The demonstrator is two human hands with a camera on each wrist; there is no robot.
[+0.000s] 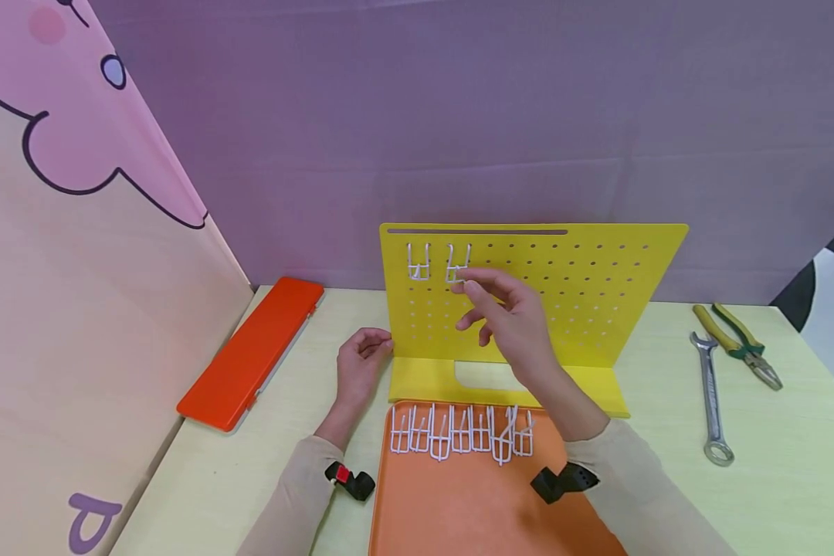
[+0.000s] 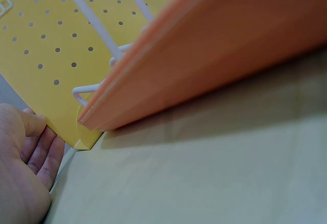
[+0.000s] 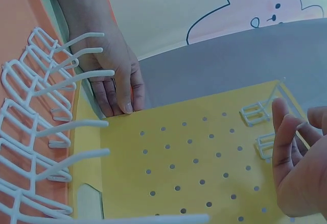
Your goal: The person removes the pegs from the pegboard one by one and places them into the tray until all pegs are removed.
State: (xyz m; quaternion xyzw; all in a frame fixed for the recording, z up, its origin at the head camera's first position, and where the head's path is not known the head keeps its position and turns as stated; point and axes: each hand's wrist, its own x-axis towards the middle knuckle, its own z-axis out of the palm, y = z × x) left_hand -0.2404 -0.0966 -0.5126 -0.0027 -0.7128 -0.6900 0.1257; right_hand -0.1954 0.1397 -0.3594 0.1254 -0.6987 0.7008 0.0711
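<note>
A yellow pegboard (image 1: 577, 309) stands upright on its base. Two white wire hooks hang near its upper left, the left hook (image 1: 418, 266) and the right hook (image 1: 452, 259). My right hand (image 1: 510, 316) is at the right hook, index fingertip against its lower part and thumb a little apart; a grip on it does not show. My left hand (image 1: 361, 367) holds the board's left edge with thumb and fingertips, also in the left wrist view (image 2: 23, 163). Several more white hooks (image 1: 439, 440) lie in a row along the far rim of an orange tray (image 1: 445, 510).
Left of the board lies a red case (image 1: 253, 355). A combination wrench (image 1: 710, 394) and green-and-yellow-handled pliers (image 1: 740, 344) lie on the table (image 1: 785, 463) at the right. Behind the board hangs a purple-grey cloth (image 1: 500, 116).
</note>
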